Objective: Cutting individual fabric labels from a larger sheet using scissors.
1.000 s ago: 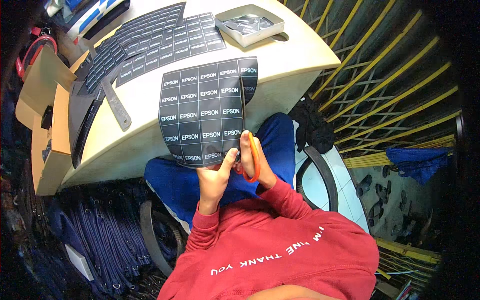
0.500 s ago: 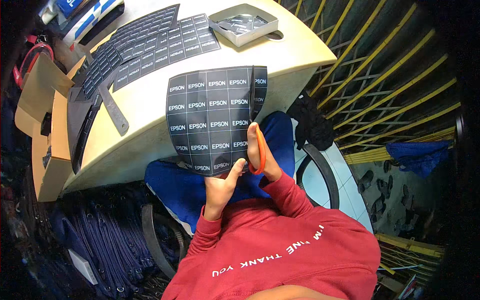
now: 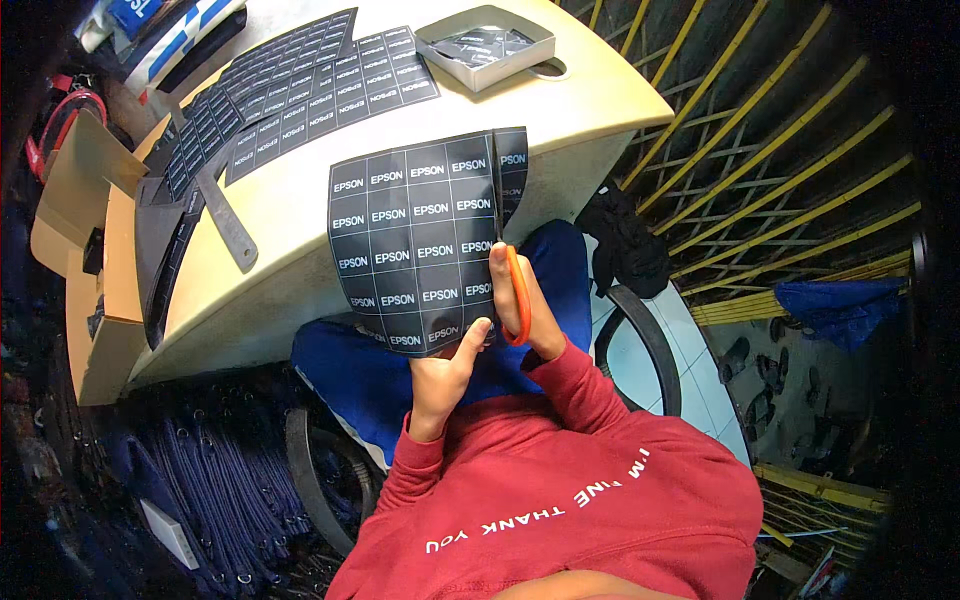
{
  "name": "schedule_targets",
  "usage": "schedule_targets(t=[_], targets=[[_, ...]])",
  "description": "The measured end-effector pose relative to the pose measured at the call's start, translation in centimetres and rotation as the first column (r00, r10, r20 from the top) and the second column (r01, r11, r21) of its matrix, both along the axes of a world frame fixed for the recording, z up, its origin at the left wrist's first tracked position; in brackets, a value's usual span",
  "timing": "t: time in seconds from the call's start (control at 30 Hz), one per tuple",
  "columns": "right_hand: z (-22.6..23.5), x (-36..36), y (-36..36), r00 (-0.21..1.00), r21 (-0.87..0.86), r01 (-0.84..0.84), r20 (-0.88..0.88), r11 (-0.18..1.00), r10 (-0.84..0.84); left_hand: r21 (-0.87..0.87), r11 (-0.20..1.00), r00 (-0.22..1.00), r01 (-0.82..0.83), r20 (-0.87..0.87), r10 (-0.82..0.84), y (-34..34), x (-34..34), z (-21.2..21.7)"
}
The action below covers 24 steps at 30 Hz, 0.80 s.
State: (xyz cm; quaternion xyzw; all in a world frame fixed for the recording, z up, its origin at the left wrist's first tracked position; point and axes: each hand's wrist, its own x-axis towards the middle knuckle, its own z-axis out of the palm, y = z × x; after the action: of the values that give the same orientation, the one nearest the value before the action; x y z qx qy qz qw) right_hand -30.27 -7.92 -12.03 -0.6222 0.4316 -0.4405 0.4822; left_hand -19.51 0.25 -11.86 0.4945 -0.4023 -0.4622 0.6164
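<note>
A black sheet [image 3: 415, 240] printed with rows of white-lettered labels is held up in front of the table edge. My left hand [image 3: 447, 378] grips its lower edge, thumb on the printed face and the other fingers hidden behind. My right hand [image 3: 530, 305] is closed round the orange handles of a pair of scissors [image 3: 519, 300]. The dark blades point away from me and lie along the line beside the sheet's rightmost column. At the far end, that strip [image 3: 514, 165] stands slightly apart from the rest of the sheet.
More printed black sheets [image 3: 340, 90] lie on the pale table [image 3: 560, 110], beside a metal ruler [image 3: 228, 222]. A shallow grey box [image 3: 490, 62] with cut black pieces stands at the back. An open cardboard box [image 3: 105, 330] is at the left. Dark blue straps [image 3: 220, 490] hang below.
The sheet has shifted slightly left and tilted a little, its far edge now slanting. The scissors have moved slightly left with it, and both hands keep their hold.
</note>
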Motion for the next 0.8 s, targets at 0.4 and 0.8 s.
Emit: schedule_targets(t=[0.4,0.8], targets=[[0.01,-0.27,0.00,0.997,0.002,0.050,-0.057,0.999,-0.050,-0.015,1.000,1.000,-0.001,0.007,0.001,-0.06,0.19,-0.15],[0.29,-0.60,-0.15,0.989,-0.038,0.072,-0.129,0.997,-0.077,0.027,1.000,1.000,-0.002,0.023,0.001,0.20,0.60,-1.00]])
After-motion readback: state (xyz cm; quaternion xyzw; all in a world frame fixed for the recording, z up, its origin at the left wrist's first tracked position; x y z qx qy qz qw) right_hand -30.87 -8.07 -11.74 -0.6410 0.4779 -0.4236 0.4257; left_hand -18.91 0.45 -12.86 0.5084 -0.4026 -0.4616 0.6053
